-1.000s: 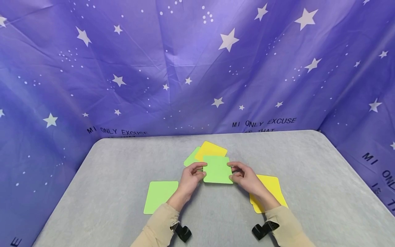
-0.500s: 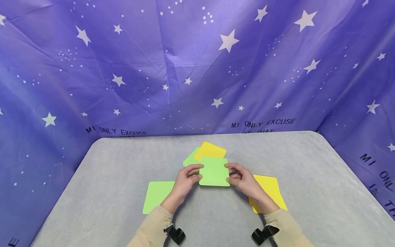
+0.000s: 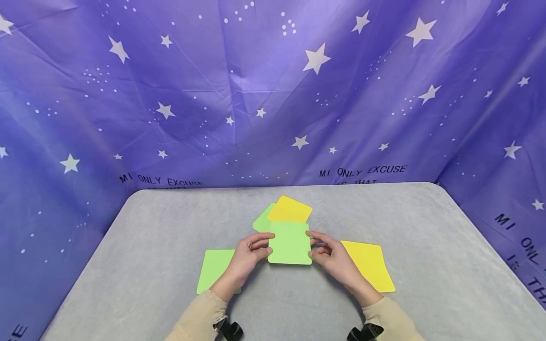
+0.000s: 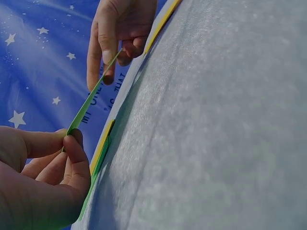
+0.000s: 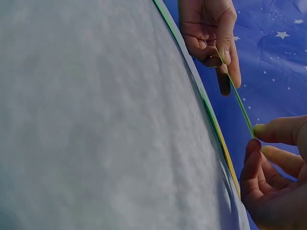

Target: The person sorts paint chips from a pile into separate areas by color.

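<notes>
A square green card (image 3: 290,244) with rounded corners is held above the table between both hands. My left hand (image 3: 247,255) pinches its left edge between thumb and fingers. On the opposite edge, my right hand (image 3: 333,258) pinches it the same way. The left wrist view shows this green card (image 4: 87,104) nearly edge-on, raised off the tabletop. Just behind it, a yellow card (image 3: 290,208) lies over another green card (image 3: 262,219), both partly covered from the head view.
A green card (image 3: 213,270) lies at the left, partly behind the left forearm. Yellow card (image 3: 373,265) lies at the right, partly behind the right hand and wrist. The grey table (image 3: 170,227) backs onto a purple star-patterned cloth (image 3: 256,94).
Both hands have brought the held green card nearer to the person and a little to the left. More of the yellow card behind it shows now. The cards on the table stay put.
</notes>
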`<state>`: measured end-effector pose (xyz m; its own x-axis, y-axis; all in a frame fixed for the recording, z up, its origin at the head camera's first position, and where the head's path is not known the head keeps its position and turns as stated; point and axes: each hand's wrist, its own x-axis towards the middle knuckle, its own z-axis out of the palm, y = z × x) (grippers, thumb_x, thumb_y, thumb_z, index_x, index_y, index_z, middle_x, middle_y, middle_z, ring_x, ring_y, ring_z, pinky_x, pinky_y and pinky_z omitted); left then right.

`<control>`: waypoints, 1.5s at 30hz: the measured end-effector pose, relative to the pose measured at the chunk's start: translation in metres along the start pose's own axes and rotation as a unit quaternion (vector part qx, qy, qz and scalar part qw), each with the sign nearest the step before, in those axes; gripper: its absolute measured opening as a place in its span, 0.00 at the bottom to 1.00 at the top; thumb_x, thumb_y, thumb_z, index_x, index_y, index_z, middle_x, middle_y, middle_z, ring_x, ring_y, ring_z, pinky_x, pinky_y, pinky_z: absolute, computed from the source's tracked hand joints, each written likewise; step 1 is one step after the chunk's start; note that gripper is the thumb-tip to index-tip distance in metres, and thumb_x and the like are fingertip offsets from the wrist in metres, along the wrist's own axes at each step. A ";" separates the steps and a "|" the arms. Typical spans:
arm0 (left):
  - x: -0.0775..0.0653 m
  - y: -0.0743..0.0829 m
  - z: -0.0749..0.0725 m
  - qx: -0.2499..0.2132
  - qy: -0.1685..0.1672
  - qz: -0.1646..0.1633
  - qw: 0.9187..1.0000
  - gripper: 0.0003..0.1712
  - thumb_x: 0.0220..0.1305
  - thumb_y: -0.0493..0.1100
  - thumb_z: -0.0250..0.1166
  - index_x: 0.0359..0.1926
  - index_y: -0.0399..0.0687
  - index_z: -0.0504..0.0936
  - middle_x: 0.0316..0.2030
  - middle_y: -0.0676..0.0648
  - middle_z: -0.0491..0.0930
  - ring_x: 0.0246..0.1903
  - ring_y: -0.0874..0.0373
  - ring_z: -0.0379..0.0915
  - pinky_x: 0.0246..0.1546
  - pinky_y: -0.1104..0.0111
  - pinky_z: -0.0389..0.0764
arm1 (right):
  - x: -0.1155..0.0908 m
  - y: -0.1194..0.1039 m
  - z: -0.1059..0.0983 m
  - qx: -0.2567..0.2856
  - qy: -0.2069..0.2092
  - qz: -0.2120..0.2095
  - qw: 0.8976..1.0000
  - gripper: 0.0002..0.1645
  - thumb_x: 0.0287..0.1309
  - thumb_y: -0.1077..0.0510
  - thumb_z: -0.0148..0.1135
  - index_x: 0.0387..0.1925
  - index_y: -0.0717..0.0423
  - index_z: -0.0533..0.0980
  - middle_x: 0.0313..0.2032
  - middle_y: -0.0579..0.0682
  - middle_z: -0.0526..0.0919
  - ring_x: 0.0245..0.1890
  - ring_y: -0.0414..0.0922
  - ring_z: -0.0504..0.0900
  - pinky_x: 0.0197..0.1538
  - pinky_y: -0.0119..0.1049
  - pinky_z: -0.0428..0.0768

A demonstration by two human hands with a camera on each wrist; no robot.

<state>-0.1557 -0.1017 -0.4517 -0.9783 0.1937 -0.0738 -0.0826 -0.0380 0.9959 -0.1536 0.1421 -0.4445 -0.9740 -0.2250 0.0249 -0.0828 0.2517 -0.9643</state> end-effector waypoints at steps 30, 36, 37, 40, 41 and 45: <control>-0.028 0.003 -0.026 0.037 0.053 -0.007 0.998 0.19 0.58 0.28 0.64 0.52 0.33 0.79 0.51 0.39 0.77 0.42 0.52 0.79 0.39 0.69 0.77 | -0.010 -0.009 0.035 0.021 -0.017 -0.044 0.999 0.23 0.56 0.70 0.62 0.54 0.67 0.74 0.45 0.62 0.76 0.31 0.41 0.77 0.37 0.31 0.76; -0.034 0.002 -0.037 0.062 0.052 -0.013 0.997 0.19 0.57 0.27 0.64 0.51 0.35 0.80 0.50 0.38 0.77 0.35 0.53 0.80 0.34 0.70 0.76 | -0.007 -0.011 0.045 0.024 -0.027 -0.050 0.998 0.25 0.53 0.73 0.60 0.55 0.70 0.72 0.43 0.64 0.75 0.29 0.38 0.75 0.37 0.28 0.75; -0.036 0.002 -0.039 0.067 0.053 -0.013 0.996 0.19 0.57 0.27 0.64 0.51 0.36 0.80 0.50 0.39 0.77 0.33 0.53 0.79 0.32 0.70 0.75 | -0.006 -0.011 0.047 0.026 -0.030 -0.054 0.998 0.25 0.52 0.74 0.59 0.55 0.71 0.72 0.43 0.64 0.75 0.28 0.38 0.74 0.37 0.28 0.75; -0.040 0.002 -0.045 0.080 0.056 -0.011 0.995 0.19 0.56 0.26 0.64 0.50 0.36 0.80 0.48 0.39 0.78 0.29 0.55 0.78 0.28 0.72 0.73 | -0.005 -0.012 0.054 0.025 -0.039 -0.062 0.997 0.26 0.52 0.74 0.60 0.56 0.72 0.71 0.42 0.64 0.76 0.27 0.37 0.73 0.36 0.27 0.74; -0.042 0.002 -0.047 0.085 0.057 -0.011 0.995 0.19 0.56 0.26 0.64 0.50 0.36 0.80 0.47 0.39 0.78 0.27 0.56 0.77 0.26 0.72 0.71 | -0.004 -0.013 0.056 0.026 -0.044 -0.061 0.997 0.27 0.52 0.73 0.60 0.56 0.71 0.71 0.42 0.64 0.76 0.27 0.37 0.72 0.36 0.27 0.74; -0.048 0.002 -0.057 0.096 0.053 -0.011 0.994 0.19 0.56 0.25 0.63 0.51 0.35 0.79 0.44 0.39 0.78 0.23 0.59 0.73 0.22 0.74 0.67 | -0.004 -0.014 0.065 0.026 -0.066 -0.053 0.996 0.28 0.52 0.72 0.61 0.58 0.71 0.70 0.44 0.63 0.76 0.28 0.37 0.74 0.37 0.27 0.75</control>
<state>-0.1196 -0.1672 -0.4489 -0.9919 0.0886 -0.0906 -0.0762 0.1547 0.9850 -0.1346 0.0782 -0.4479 -0.9244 -0.3695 0.0950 -0.1687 0.1725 -0.9705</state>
